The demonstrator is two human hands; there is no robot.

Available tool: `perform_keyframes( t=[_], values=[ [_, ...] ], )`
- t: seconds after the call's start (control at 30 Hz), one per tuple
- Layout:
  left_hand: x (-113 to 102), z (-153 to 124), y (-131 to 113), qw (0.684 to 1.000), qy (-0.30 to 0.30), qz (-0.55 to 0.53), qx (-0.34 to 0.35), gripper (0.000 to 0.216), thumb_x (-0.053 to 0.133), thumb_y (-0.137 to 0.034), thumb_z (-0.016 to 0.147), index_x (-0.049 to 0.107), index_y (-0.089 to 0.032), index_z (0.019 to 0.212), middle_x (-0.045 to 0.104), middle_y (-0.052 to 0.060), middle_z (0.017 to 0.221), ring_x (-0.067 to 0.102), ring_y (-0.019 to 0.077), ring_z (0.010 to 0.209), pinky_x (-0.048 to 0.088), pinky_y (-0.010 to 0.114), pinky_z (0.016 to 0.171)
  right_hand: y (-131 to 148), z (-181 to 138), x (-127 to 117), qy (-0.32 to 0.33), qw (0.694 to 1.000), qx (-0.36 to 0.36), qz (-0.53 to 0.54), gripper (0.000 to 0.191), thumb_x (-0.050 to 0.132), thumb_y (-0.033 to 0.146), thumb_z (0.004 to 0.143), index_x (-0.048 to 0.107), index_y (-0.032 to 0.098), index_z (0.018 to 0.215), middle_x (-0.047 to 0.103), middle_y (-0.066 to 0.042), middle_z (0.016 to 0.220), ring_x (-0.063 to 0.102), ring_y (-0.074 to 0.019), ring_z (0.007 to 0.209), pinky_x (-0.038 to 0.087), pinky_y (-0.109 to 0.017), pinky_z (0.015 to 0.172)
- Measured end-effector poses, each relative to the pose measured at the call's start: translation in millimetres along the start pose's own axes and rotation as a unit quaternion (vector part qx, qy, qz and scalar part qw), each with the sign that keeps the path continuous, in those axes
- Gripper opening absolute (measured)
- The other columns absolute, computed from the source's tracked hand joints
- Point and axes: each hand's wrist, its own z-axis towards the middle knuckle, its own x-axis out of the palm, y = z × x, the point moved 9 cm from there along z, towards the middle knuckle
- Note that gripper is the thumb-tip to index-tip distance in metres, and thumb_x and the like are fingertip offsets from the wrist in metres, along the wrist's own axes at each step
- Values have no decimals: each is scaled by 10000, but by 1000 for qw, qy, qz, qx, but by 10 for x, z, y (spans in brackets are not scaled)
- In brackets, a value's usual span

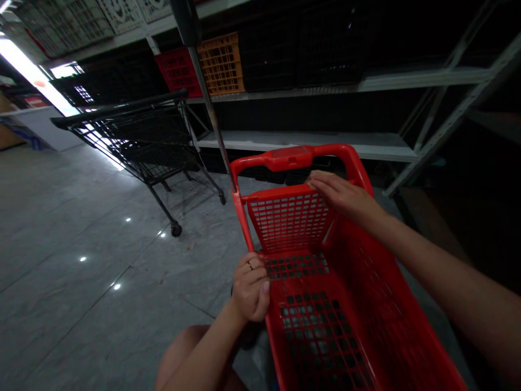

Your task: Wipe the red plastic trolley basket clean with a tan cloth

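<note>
A red plastic shopping cart (299, 285) with gridded walls and floor stands in front of me, and no goods show inside it. My left hand (251, 288), with a ring on one finger, is wrapped round the cart's left rim. Across the cart, my right hand (336, 190) rests at the top edge of the gridded end panel (288, 220), below the red handle (291, 157). The right fingers are pressed together and bent over; whatever lies under the fingertips is hidden.
A black metal shopping cart (134, 141) on casters stands to the left on the grey tiled floor (93, 304). Behind are metal shelves (366, 144) with a red crate (179, 70), a yellow crate (222, 62) and dark crates. A metal pole (211, 108) rises beside the red cart.
</note>
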Motion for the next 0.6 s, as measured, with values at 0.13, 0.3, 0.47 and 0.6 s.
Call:
perform_keyframes(
  t=[0.13,0.3,0.47,0.6],
  values=[
    [84,16,44,1000,-12,-10,-7,343,338,-169,1069,471,-237,760,527,-23,630,508,174,668,549,396,861,-309,-75,-77,-28,988,145,-47,465,471,174,1054,688,167,1464,667,-175,1539,615,-354,1466,542,-602,1217],
    [192,27,56,999,-24,-18,-21,400,297,-218,1093,425,-241,715,456,-26,604,481,179,639,514,415,861,296,242,134,-51,988,147,-9,561,417,4,965,733,179,1394,715,-146,1470,662,-306,1398,584,-523,1182],
    [239,23,8,1000,-18,-1,-8,411,295,-228,1092,427,-239,702,459,-25,590,450,180,626,476,406,804,1362,780,505,10,999,27,31,525,402,-8,1013,715,128,1412,686,-155,1525,668,-266,1383,586,-420,1186],
    [222,17,2,1000,1,16,0,384,324,-178,1048,463,-238,695,477,-20,587,463,181,623,480,401,808,1562,868,560,18,998,-28,50,500,448,20,1043,684,127,1471,648,-125,1594,622,-236,1459,510,-394,1278]
  ],
)
